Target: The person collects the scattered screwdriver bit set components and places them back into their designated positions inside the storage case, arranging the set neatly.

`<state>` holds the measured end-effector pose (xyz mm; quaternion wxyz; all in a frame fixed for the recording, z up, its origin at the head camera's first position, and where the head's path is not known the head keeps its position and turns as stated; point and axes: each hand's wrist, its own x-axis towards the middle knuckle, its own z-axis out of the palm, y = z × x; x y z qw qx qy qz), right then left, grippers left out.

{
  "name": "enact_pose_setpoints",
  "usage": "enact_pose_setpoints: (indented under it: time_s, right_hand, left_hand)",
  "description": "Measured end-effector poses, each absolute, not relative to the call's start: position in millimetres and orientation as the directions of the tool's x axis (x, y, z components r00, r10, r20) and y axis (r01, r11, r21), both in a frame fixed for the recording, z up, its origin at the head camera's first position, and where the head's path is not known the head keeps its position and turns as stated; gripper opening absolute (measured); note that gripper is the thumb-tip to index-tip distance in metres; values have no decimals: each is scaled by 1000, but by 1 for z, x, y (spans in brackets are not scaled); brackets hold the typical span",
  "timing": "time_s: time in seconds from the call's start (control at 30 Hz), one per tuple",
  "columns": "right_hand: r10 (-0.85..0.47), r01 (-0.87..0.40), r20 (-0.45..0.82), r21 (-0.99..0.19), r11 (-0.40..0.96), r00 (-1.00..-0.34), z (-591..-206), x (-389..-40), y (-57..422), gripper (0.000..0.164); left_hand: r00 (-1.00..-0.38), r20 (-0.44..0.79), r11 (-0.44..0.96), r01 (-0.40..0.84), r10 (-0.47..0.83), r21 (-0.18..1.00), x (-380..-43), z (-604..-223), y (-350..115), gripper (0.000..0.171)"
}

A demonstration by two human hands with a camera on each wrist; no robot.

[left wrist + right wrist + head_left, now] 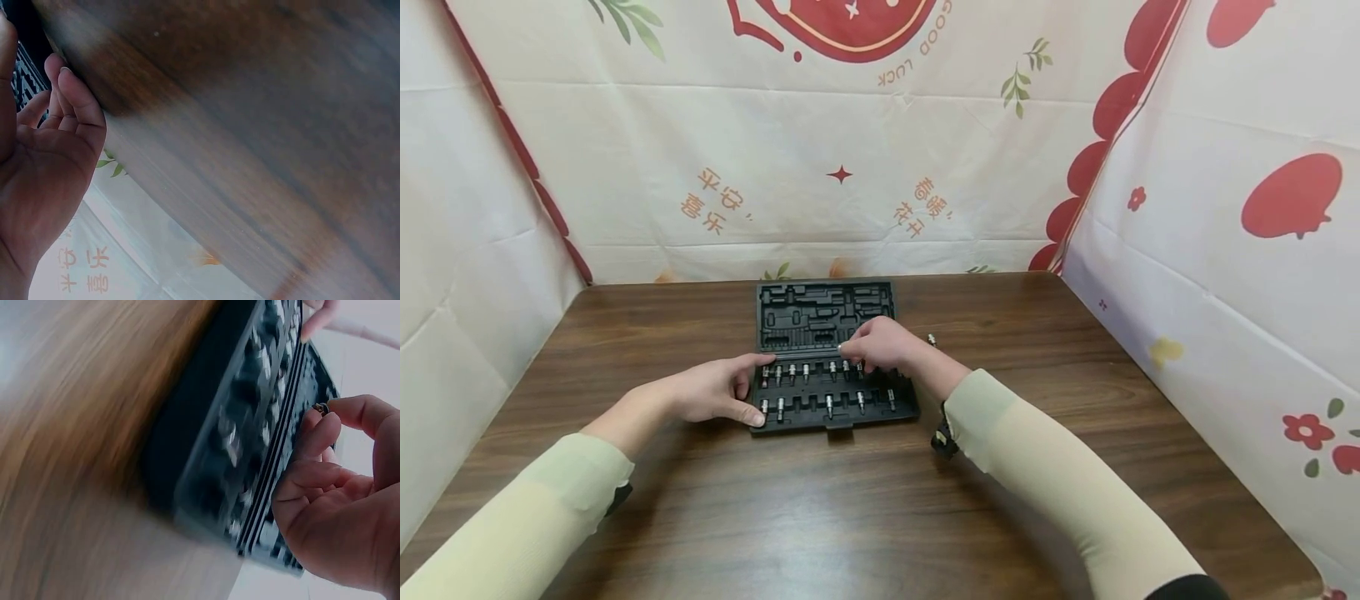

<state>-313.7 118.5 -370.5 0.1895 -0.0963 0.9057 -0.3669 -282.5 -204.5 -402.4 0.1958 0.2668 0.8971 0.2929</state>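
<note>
An open black plastic case [838,357] lies on the table, with several silver socket bits [830,406] standing in two rows in its near half. My left hand [711,390] rests at the case's left side, index finger along the hinge end and thumb on the near corner. In the left wrist view the other fingers [81,103] bend loosely beside the case. Over the hinge, my right hand [883,343] pinches a small socket bit [321,409] between thumb and index finger; most of it is hidden by the fingertips.
The case's far half is a lid with moulded recesses [820,315]. Another small metal piece [932,340] is on the wooden table [760,508] right of the case, just past my right forearm. Printed white cloth [820,208] stands around the table's back and sides.
</note>
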Motion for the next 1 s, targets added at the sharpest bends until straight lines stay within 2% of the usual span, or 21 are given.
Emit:
enact_pose_setpoints:
  time_s: [0.23, 0.43, 0.57, 0.63, 0.8, 0.9, 1.0]
  right_hand:
    - [-309, -43, -299, -652, 757, -903, -380, -319, 95, 35]
    - [-313, -115, -300, -531, 840, -901, -419, -361, 88, 49]
    - [-314, -182, -287, -405, 896, -905, -433, -380, 80, 45]
    - [-320, -204, -267, -385, 900, -909, -427, -373, 76, 40]
    - [-329, -159, -250, -523, 837, -911, -389, -333, 67, 10]
    - [-336, -146, -237, -578, 803, -912, -379, -321, 66, 9]
    - [-348, -170, -214, -575, 800, -913, -378, -319, 68, 8]
  left_hand:
    - [-780, -187, 677, 365, 597, 640, -281, -401, -203, 103]
    - [-771, -173, 659, 377, 613, 651, -282, -402, -206, 105]
    - [-756, -145, 636, 411, 638, 653, -282, -401, -209, 106]
    - [-757, -146, 638, 412, 637, 651, -282, -401, -210, 106]
    - [-773, -176, 662, 374, 610, 650, -282, -399, -207, 104]
    - [-776, -183, 669, 367, 603, 646, -283, -400, -206, 103]
    - [-779, -187, 671, 360, 599, 648, -283, -401, -207, 103]
